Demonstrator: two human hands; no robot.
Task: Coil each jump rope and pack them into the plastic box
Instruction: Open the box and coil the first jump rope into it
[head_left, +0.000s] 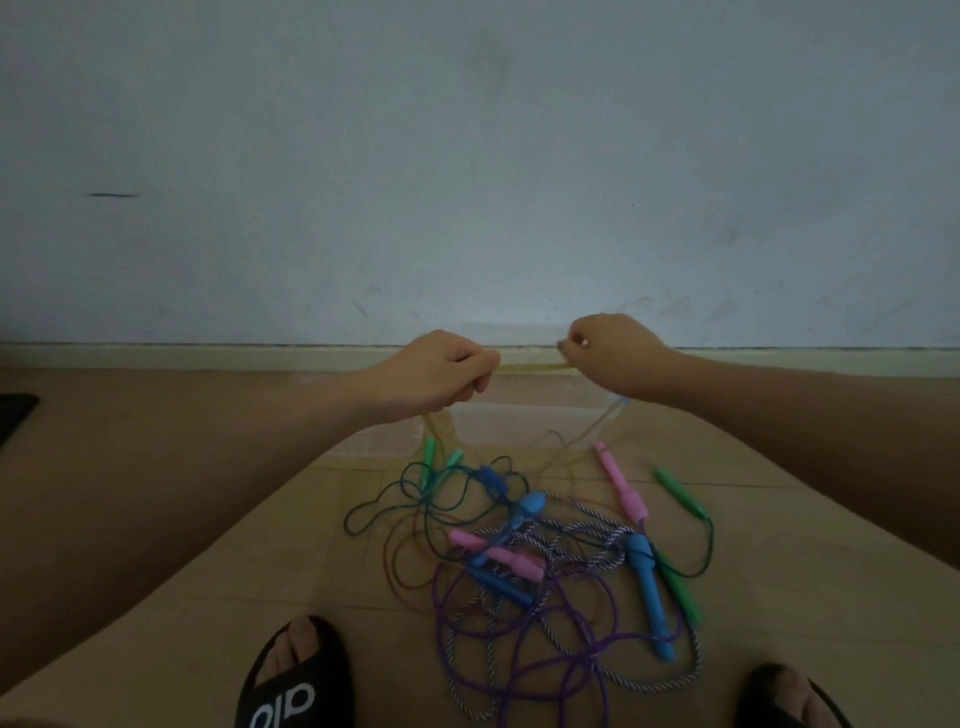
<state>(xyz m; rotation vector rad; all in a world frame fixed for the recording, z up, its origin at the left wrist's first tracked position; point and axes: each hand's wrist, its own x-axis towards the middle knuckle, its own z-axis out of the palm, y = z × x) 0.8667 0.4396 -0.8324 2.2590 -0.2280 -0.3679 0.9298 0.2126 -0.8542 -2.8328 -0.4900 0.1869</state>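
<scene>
Currently both grips are fists: left hand (441, 371) and right hand (615, 356) each curl round a pale yellowish rope (530, 367), pulled taut between them, ends trailing down from each fist. Clear plastic box (467, 415) sits on the floor (311, 519) directly under the hands, against the baseboard (208, 356). Nearer than the box lies the rope pile (530, 561): tangled purple, dark teal and striped cords with pink, blue and green handles. Black slide sandal (291, 680) near-left of the pile, second foot (784, 699) near-right.
</scene>
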